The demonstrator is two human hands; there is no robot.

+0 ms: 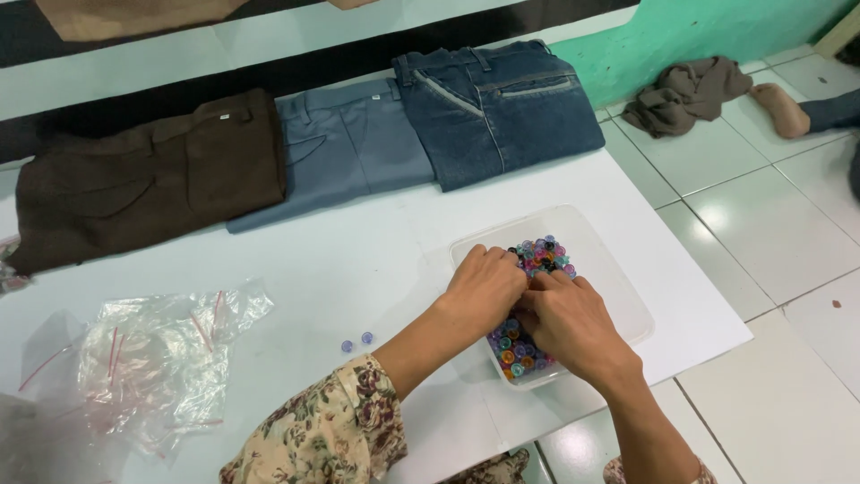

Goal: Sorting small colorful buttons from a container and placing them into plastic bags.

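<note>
**Both hands deep in the bead tub at the table's right edge**

Here we are over the white table (358,260), and both hands are down inside the clear plastic tub (618,287), which sits close to the table's right edge, near its front right corner. The left hand (484,285) is curled knuckles-up over the colourful beads (542,254), fingers bent down into the pile. The right hand (573,324) lies just beside it, touching it, fingers tucked under too (whether either hand actually pinches a bead, I cannot tell, since the fingertips are hidden). A floral sleeve (331,430) covers the left forearm.

Beads show at the far end of the tub and again at the near end, below the hands. The tub's right half is bare plastic.

Two loose beads (356,341) lie on the open table to the left of the tub, well apart from it. Further left, by the front left corner, a heap of small clear zip bags (161,358) with red strips spreads out.

Along the back edge, three folded trousers lie side by side and overlapping: brown trousers (143,179), grey-blue trousers (345,152), dark denim jeans (502,108). Between them and the tub the table is open.

Off the right edge, tiled floor (770,224) with a crumpled brown cloth (685,94).
</note>
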